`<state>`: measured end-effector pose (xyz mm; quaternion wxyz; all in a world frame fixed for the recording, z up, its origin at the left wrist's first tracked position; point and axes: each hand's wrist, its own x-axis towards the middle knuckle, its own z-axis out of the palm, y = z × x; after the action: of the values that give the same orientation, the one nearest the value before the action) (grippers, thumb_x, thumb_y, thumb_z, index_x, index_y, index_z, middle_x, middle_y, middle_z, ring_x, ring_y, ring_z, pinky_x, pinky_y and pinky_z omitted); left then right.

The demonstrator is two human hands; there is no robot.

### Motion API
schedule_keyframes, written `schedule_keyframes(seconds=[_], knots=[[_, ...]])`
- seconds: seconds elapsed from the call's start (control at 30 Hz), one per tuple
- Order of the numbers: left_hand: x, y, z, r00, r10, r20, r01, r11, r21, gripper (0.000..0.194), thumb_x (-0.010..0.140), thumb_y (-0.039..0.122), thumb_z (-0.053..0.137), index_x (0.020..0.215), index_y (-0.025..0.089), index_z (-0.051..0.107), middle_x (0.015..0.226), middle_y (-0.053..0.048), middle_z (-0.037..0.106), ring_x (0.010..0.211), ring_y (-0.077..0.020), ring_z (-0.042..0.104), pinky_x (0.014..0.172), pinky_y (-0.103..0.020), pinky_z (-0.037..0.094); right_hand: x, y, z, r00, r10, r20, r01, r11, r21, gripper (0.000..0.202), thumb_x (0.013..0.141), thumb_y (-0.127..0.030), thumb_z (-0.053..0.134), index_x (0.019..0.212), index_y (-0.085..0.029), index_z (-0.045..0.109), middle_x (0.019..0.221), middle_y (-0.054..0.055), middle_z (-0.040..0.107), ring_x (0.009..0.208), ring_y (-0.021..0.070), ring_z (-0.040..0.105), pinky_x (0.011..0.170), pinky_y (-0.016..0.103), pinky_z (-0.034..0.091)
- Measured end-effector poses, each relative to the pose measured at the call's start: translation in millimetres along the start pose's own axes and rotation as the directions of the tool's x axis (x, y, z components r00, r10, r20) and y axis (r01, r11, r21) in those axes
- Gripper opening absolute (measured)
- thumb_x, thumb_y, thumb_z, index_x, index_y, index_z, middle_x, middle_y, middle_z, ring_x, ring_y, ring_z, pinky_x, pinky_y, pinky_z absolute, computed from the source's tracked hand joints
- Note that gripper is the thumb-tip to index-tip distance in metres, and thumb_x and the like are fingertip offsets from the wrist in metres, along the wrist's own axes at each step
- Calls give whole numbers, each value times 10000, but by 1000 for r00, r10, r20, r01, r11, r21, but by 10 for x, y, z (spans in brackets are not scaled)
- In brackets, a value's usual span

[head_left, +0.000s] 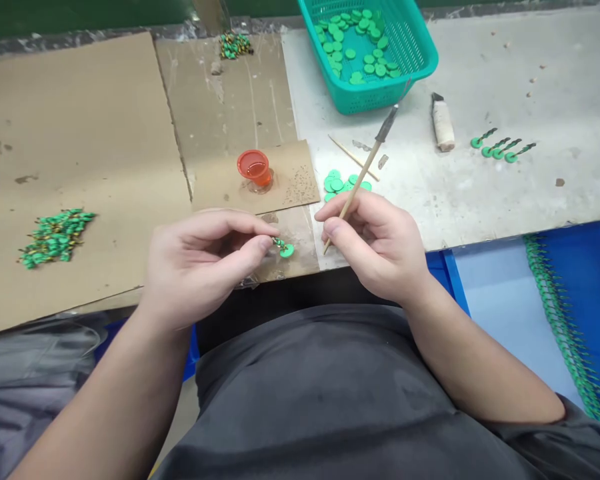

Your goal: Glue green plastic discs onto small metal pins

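The fingers of the left hand [207, 263] were pinching a small figure [279, 242] with a round green disc [287, 251] at its end, over the front edge of the worktop [485, 207]. The right hand [380, 243] pinched a wooden stick [363, 173], which crossed before a thin pick [347, 153]; this hand partly hid the loose discs [336, 184]. Near them stood a red cup [255, 167]. Farther around were a figure heap [57, 238] at left, a teal basket [350, 103] behind, and a white cylinder [443, 127] at right.
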<state>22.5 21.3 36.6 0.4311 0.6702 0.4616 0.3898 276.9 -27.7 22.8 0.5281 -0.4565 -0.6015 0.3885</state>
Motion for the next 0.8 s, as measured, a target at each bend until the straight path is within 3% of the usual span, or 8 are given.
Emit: schedule_keyframes(seconds=[0.2, 0.33, 0.6, 0.8], knots=[[51, 7, -33, 994, -103, 48, 108, 987, -122, 318, 916, 572, 1053, 929, 286, 913, 834, -8, 840, 677, -159, 793, 629, -244, 701, 9, -14, -4, 1000, 1, -12, -1, 1000, -16, 66, 1117, -218, 746, 1098, -243, 804, 900, -21, 801, 770, 146, 751, 752, 302, 669], [128, 52, -114, 985, -138, 103, 154, 972, -176, 446, 854, 682, 1070, 877, 272, 897, 797, -33, 814, 672, -172, 776, 652, -274, 716, 0, -14, -5, 1000, 11, -25, -12, 999, -48, 71, 1109, -237, 747, 1097, -236, 817, 884, -21, 800, 767, 135, 753, 739, 279, 652], [196, 330, -336, 978, -159, 136, 183, 965, -186, 409, 792, 598, 1091, 786, 252, 872, 772, -45, 785, 671, -146, 711, 608, -222, 620, 16, -77, -7, 1000, -5, -17, 4, 997, -77, 112, 1092, -232, 730, 991, -236, 778, 895, -11, 832, 758, 129, 755, 726, 267, 610], [248, 484, -340, 975, -149, 162, 175, 971, -160, 476, 794, 666, 1061, 777, 233, 864, 707, -57, 726, 649, -166, 681, 591, -258, 616, 26, -74, 9, 998, -53, -17, 53, 998, -43, 107, 1090, -210, 732, 999, -245, 776, 917, -13, 851, 774, 131, 781, 737, 254, 607]])
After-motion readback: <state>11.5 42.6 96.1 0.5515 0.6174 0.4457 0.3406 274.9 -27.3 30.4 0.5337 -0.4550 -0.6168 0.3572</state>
